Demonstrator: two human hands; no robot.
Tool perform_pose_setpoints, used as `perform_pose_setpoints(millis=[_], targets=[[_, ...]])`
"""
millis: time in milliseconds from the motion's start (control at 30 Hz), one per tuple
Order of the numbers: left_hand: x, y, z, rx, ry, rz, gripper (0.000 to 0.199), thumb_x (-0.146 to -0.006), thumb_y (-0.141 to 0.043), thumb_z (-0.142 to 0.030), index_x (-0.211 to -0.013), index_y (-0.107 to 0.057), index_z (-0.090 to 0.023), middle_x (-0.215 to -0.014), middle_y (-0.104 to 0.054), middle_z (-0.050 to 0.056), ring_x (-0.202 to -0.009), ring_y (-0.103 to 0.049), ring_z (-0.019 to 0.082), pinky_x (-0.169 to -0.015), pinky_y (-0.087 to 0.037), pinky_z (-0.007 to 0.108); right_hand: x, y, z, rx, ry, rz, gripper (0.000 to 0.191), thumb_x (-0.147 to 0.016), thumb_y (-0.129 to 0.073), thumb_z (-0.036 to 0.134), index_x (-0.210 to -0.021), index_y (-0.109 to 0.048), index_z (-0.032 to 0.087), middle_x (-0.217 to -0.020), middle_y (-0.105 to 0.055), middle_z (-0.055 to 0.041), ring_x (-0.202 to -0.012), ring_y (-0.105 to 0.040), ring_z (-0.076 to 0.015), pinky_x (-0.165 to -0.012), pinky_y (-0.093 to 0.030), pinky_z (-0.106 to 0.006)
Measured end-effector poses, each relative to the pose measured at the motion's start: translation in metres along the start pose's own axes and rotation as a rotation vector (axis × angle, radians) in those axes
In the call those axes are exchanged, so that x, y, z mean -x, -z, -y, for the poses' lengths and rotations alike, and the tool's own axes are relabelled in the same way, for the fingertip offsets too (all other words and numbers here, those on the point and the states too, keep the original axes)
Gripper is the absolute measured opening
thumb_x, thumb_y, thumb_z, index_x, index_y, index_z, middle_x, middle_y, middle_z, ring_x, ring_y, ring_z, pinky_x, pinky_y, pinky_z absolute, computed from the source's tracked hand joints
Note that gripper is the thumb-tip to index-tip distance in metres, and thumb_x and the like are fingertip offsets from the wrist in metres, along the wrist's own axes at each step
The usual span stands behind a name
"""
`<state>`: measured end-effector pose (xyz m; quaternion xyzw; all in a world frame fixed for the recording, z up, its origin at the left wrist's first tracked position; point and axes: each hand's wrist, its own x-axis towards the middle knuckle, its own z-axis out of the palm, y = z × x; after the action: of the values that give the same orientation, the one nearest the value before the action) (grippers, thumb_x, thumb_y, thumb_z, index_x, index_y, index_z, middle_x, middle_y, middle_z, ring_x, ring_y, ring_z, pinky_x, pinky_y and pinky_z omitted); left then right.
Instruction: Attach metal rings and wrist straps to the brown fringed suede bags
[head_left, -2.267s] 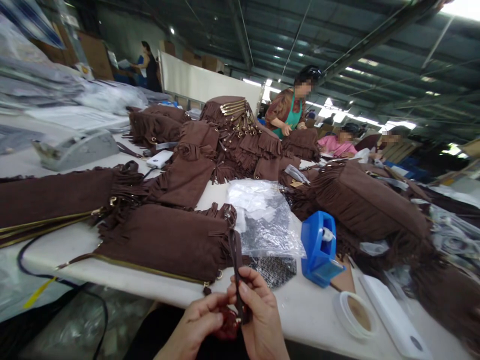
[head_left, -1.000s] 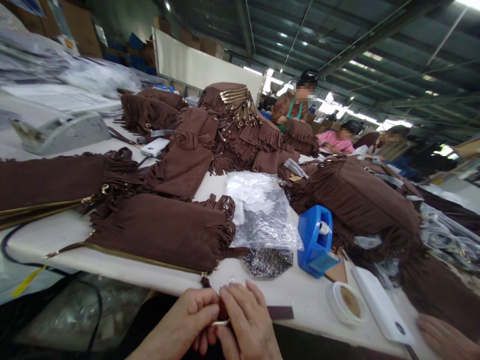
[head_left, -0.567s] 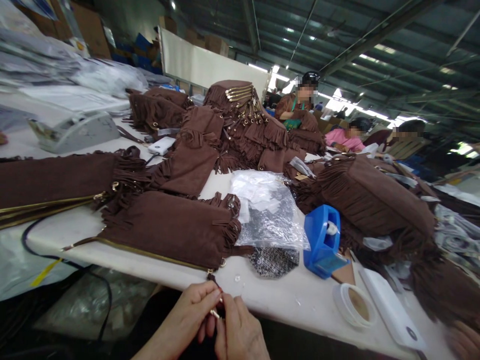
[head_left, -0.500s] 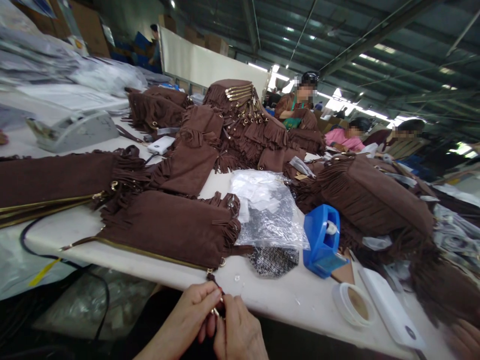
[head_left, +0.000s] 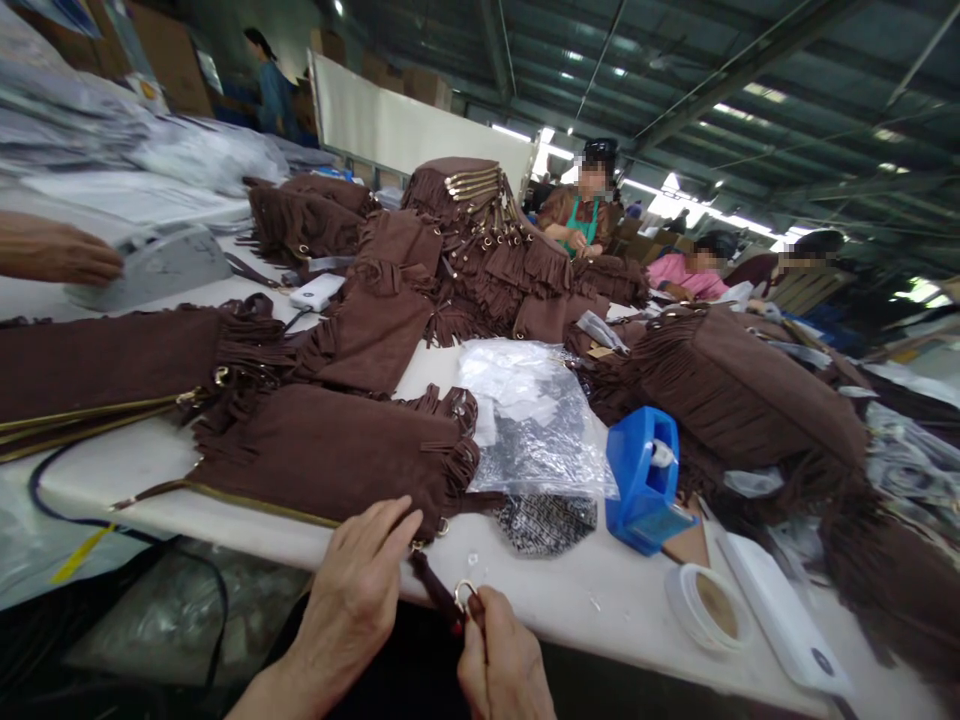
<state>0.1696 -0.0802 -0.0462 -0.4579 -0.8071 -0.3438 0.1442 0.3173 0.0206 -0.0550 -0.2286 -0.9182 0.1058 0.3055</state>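
A brown fringed bag [head_left: 322, 450] with a gold zipper lies along the table's front edge. My left hand [head_left: 356, 585] rests on its lower right part, fingers stretched out and holding nothing. From that corner a short brown strap [head_left: 433, 582] runs over the edge toward my right hand [head_left: 502, 655]. Thumb and fingers of the right hand are closed on a gold metal clasp [head_left: 464, 590] at the strap's end; part of the clasp is hidden by the fingers. Just right of the bag lie a clear plastic bag [head_left: 544, 440] and a black-and-white patterned piece [head_left: 547, 525].
A blue tape dispenser [head_left: 645, 490], a tape roll [head_left: 706, 607] and a white oblong device [head_left: 784, 615] stand at right. More brown fringed bags [head_left: 487, 260] are heaped behind. At left, another person's hand [head_left: 64, 248] touches a grey tape dispenser [head_left: 169, 265].
My left hand has left the metal clasp and moved up onto the bag. My right hand has shifted slightly right with the clasp. Another person's hand has come in at left.
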Motion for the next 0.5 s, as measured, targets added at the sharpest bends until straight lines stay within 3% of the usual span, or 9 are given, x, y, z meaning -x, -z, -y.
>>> perform_pose_setpoints(millis=[33,100,300,400,500], targets=[[0.000,-0.001,0.004,-0.062,-0.105,0.040,0.044,-0.079,-0.033,-0.005,-0.116,-0.056,-0.016,-0.121,-0.058,0.011,-0.116,-0.048,0.024,-0.097,-0.036,0.042,0.001,0.000,-0.001,-0.005,-0.008,-0.008,0.033,-0.096,-0.017,0.031,-0.092,-0.048,0.021,-0.068,-0.066,-0.0019,-0.051,-0.063,-0.0151,-0.046,-0.047,-0.023],[-0.001,-0.004,0.008,-0.117,-0.183,0.137,0.051,-0.078,-0.034,-0.001,-0.122,-0.052,-0.018,-0.127,-0.053,0.011,-0.122,-0.041,0.024,-0.103,-0.029,0.045,0.002,-0.001,-0.002,-0.019,-0.028,-0.014,0.032,-0.096,-0.018,0.030,-0.092,-0.048,0.021,-0.069,-0.067,-0.0026,-0.051,-0.064,-0.0152,-0.046,-0.048,-0.023],[-0.024,-0.008,0.008,-0.176,-0.168,0.223,0.050,-0.076,-0.052,-0.015,-0.123,-0.051,-0.032,-0.127,-0.052,0.012,-0.120,-0.043,0.032,-0.096,-0.031,0.056,0.007,-0.003,-0.008,-0.058,-0.074,0.021,0.025,-0.094,-0.024,0.025,-0.099,-0.047,0.019,-0.070,-0.066,-0.0039,-0.054,-0.064,-0.0177,-0.052,-0.051,-0.027],[-0.034,-0.013,0.009,-0.209,-0.244,0.211,0.041,-0.072,-0.059,-0.017,-0.113,-0.059,-0.026,-0.115,-0.058,0.014,-0.109,-0.050,0.031,-0.090,-0.037,0.051,0.003,-0.001,-0.015,-0.127,-0.106,0.098,0.022,-0.091,-0.028,0.023,-0.099,-0.048,0.018,-0.073,-0.066,-0.0041,-0.057,-0.064,-0.0188,-0.052,-0.050,-0.028],[-0.037,-0.019,0.007,-0.219,-0.352,0.201,0.031,-0.076,-0.054,-0.012,-0.107,-0.060,-0.015,-0.104,-0.062,0.014,-0.099,-0.054,0.027,-0.085,-0.041,0.043,-0.010,0.005,-0.022,-0.205,-0.122,0.136,0.022,-0.089,-0.029,0.023,-0.097,-0.049,0.019,-0.070,-0.064,-0.0027,-0.056,-0.063,-0.0184,-0.051,-0.047,-0.028]])
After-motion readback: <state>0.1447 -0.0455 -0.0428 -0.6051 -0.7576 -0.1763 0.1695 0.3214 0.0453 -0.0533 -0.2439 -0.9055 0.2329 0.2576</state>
